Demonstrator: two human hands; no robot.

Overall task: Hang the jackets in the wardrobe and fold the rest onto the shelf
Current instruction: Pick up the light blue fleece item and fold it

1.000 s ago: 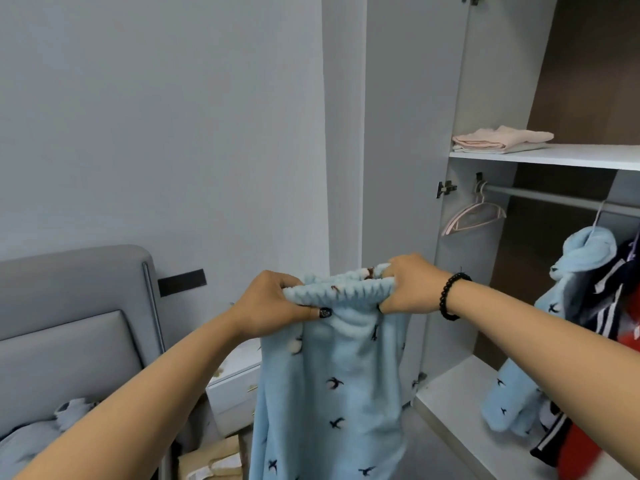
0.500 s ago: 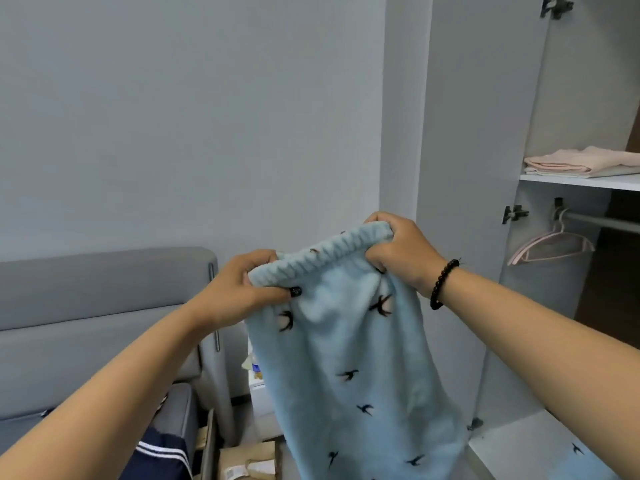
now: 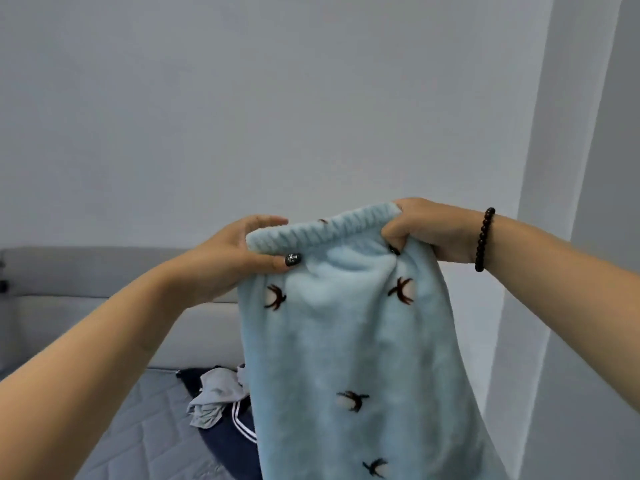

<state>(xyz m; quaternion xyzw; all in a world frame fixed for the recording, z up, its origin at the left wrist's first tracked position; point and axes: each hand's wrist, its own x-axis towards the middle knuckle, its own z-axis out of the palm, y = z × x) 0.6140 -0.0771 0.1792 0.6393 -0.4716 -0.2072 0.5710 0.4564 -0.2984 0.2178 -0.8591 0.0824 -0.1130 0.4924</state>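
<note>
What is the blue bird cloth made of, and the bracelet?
The blue garment looks like soft plush fleece: its surface is fuzzy and matte, with a ribbed band at the top. The bracelet seems to be round dark beads, slightly glossy; whether they are wood, stone or plastic cannot be told.

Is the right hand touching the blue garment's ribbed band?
Touching. The head view shows the right hand with fingers curled round the right end of the ribbed band of the blue garment, bunching the fabric.

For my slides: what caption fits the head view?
Both hands, left and right, hold blue fleece by its waistband.
</note>
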